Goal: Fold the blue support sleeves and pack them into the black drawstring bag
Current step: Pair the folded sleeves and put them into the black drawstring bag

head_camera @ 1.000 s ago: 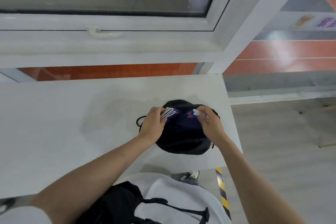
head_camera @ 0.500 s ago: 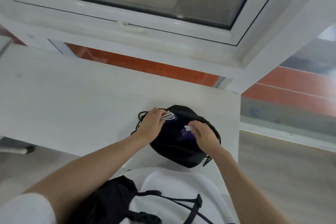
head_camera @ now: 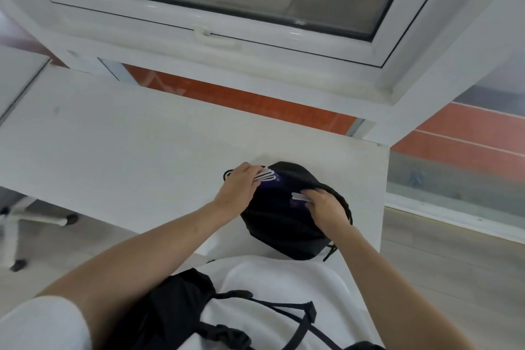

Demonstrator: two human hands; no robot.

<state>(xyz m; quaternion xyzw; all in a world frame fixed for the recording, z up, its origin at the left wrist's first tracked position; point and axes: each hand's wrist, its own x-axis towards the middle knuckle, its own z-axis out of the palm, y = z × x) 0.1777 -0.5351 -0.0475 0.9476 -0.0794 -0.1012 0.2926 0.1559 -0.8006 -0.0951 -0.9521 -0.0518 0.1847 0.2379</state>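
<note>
Fingers of the left hand (head_camera: 238, 189) are curled closed over the far-left rim of the black drawstring bag (head_camera: 284, 227), with the white looped bands (head_camera: 265, 175) of a blue support sleeve (head_camera: 270, 182) pinched against the edge of the opening. On the other side, the right hand (head_camera: 326, 209) is pressed down into the mouth of the bag, its fingers bent and closed on a second white band (head_camera: 298, 196) at the near-right rim. Whether bag fabric is also caught in that grasp cannot be told. Dark blue sleeve material is seen inside the bag between the two hands, mostly sunk below the rim; how neatly it is folded cannot be made out. The bag is laid on the white table (head_camera: 127, 136), near its right end and close to the near edge, with a black cord (head_camera: 331, 253) trailing from its near-right corner. A white window frame (head_camera: 216, 37) is seen beyond the table.
</note>
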